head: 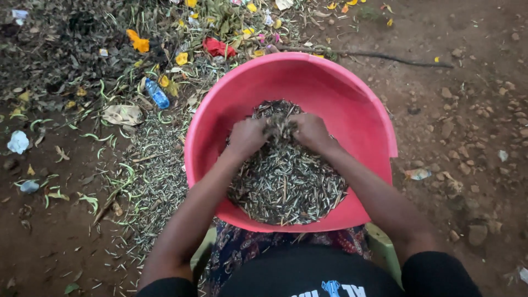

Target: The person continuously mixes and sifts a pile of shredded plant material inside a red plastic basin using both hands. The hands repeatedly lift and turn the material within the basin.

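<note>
We have a heap of thin, dry plant slivers [286,176], grey-green and pale, lying in the bottom of a wide pink plastic basin [352,104] that rests on our lap, near the middle of the scene. Both our hands are sunk into the far part of that heap. Our left hand [246,137] is curled into a fist, fingers closed down on a clump of the slivers; our right hand [312,131] is curled the same way just beside it, its fingers closed on the same dark tuft [279,124] that stands up between the two fists. The knuckles almost meet over it.

Our forearms run from the near edge of the scene up over the basin's near rim. Under the basin we see a patterned cloth [258,247] across our knees and the light green edge of a seat [385,247].

Outward from there, bare brown earth with small stones lies to the right. To the left, more of the same slivers are strewn on the ground [154,165], among green leaf strips. Farther left and far lie dry leaves, yellow petals, a red scrap [218,48] and a blue plastic bottle [158,94]. A long thin stick [385,56] lies on the far right ground.
</note>
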